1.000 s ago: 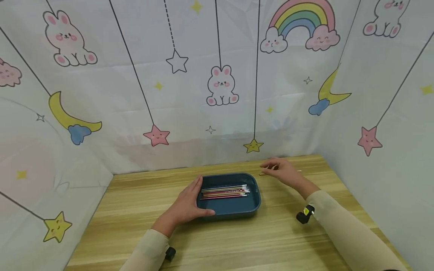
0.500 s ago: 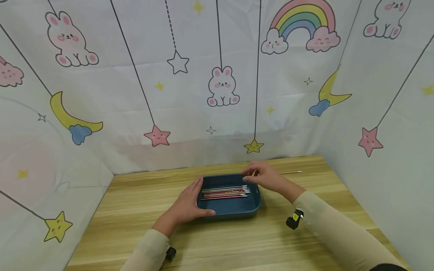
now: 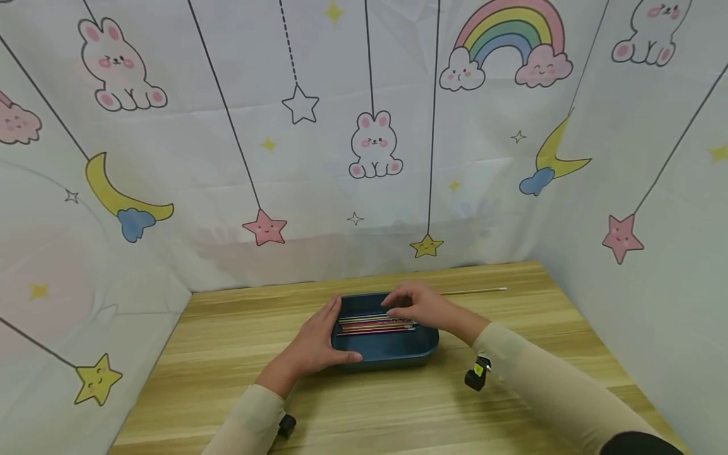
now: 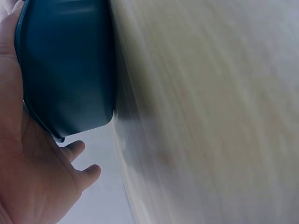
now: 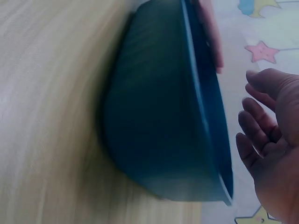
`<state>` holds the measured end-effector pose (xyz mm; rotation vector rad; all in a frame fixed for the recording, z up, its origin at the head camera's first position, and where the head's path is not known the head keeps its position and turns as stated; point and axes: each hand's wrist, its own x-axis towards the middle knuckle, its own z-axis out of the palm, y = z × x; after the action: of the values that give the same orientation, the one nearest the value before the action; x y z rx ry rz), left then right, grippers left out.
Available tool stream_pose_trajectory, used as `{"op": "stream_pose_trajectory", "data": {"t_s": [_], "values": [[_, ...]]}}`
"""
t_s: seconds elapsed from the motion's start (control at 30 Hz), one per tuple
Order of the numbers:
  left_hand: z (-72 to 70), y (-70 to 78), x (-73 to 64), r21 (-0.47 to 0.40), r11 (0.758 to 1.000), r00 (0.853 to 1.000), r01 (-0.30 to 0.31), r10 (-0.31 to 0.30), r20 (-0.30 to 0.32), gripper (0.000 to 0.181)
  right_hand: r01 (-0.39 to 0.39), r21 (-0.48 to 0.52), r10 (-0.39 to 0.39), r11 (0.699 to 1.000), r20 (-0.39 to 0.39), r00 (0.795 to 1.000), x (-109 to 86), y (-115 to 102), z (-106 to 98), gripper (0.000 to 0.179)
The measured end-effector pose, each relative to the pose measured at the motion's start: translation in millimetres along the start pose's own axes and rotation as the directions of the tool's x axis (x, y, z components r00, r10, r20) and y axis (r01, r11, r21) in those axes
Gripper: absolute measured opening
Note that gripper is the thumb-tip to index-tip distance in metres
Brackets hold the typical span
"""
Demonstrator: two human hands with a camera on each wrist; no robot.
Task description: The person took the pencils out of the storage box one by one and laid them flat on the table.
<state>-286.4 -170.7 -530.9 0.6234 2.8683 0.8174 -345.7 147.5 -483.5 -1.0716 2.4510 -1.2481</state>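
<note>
A dark blue tray (image 3: 392,360) sits on the wooden table, with several slim pencils (image 3: 370,326) lying side by side in it, their pale ends to the right. My left hand (image 3: 311,341) holds the tray's left end, thumb over the front rim and fingers along the far left corner. In the left wrist view, that hand (image 4: 37,163) wraps the corner of the tray wall (image 4: 70,70). Over the tray's right part hovers my right hand (image 3: 423,308), fingers loosely bent and nothing between them; the right wrist view shows the same hand (image 5: 268,126) empty beside the rim.
One more pencil (image 3: 474,291) lies on the table (image 3: 227,354) behind and right of the tray, its left part hidden by my right hand. A white cloth (image 3: 307,253) printed with bunnies and stars hangs around the back and sides.
My right hand has moved left from beside the lone pencil to over the tray, uncovering more of that pencil. My left hand has stayed on the tray.
</note>
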Motion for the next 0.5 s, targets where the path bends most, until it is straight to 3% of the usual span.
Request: {"op": "stream_pose_trajectory", "data": {"t_s": [0.13,0.37,0.5], "values": [[0.3,-1.8,1.6,0.007,1.0,1.0,-0.007,0.007,-0.004,0.139,0.022,-0.031,-0.02,0.999,0.048,0.999,6.7,4,10,0.024],[0.1,-1.7,1.7,-0.003,1.0,1.0,-0.01,0.01,-0.001,0.137,-0.025,-0.089,0.035,0.996,0.115,0.993,15.3,9,28,0.023],[0.1,-0.8,2.6,-0.012,1.0,1.0,-0.015,0.015,-0.005,0.136,-0.006,-0.117,0.023,0.993,0.146,0.989,18.0,10,36,0.023]]}}
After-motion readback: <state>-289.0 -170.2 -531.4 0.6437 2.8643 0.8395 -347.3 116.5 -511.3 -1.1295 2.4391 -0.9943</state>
